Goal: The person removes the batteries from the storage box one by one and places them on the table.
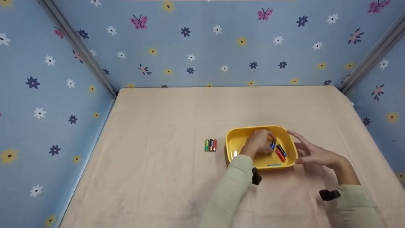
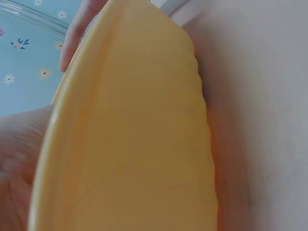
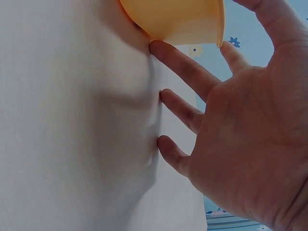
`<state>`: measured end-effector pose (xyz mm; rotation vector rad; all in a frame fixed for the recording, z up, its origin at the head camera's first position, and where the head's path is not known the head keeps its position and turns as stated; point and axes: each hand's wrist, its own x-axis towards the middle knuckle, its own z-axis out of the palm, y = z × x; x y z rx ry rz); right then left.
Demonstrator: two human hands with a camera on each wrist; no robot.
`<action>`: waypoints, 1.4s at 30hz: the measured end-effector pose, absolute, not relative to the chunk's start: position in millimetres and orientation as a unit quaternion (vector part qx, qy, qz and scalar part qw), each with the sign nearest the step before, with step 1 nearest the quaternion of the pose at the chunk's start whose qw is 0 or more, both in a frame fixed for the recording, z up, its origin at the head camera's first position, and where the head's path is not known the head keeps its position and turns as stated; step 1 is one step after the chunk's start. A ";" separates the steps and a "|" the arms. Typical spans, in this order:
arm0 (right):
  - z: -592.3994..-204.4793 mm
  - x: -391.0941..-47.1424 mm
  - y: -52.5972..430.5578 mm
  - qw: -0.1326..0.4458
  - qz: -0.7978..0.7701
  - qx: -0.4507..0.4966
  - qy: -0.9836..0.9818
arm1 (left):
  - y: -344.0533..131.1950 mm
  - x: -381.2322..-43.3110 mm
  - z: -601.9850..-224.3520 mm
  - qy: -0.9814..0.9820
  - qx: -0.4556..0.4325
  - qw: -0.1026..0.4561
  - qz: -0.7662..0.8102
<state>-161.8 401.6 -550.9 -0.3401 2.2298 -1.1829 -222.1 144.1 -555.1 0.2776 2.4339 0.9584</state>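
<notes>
A yellow plastic tub (image 1: 259, 167) stands on the cloth-covered table. My left hand (image 1: 260, 141) reaches down inside it, fingers curled, pinching a blue battery (image 1: 273, 144) between thumb and fingertips. Right beside those fingers lie a red battery (image 1: 280, 155) and a dark battery (image 1: 281, 150). My right hand (image 1: 316, 155) has its fingers spread at the tub's right end, with fingertips at the rim; the right wrist view shows its open palm. In the left wrist view the tub's outer wall (image 2: 139, 120) hides most of the left hand.
Left of the tub, a green battery (image 1: 207, 145), a black battery (image 1: 211, 145) and a red battery (image 1: 214, 145) lie side by side on the beige cloth (image 1: 152, 177). A thin blue piece (image 1: 274, 165) lies by the tub's near wall. Flower-patterned panels (image 1: 202, 47) enclose the table.
</notes>
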 end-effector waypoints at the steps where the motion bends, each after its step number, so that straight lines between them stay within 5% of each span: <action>1: -550.9 -162.0 401.6 0.294 -0.445 -0.129 0.836 | 143.1 -222.8 -553.8 0.897 0.107 0.252 0.347; 18: -551.1 -163.2 403.1 0.301 -0.448 -0.126 0.832 | 120.2 -224.1 -537.8 0.890 0.161 0.238 0.355; 42: -550.4 -161.9 403.8 0.291 -0.458 -0.138 0.828 | 56.6 -212.1 -529.8 0.897 0.204 0.114 0.374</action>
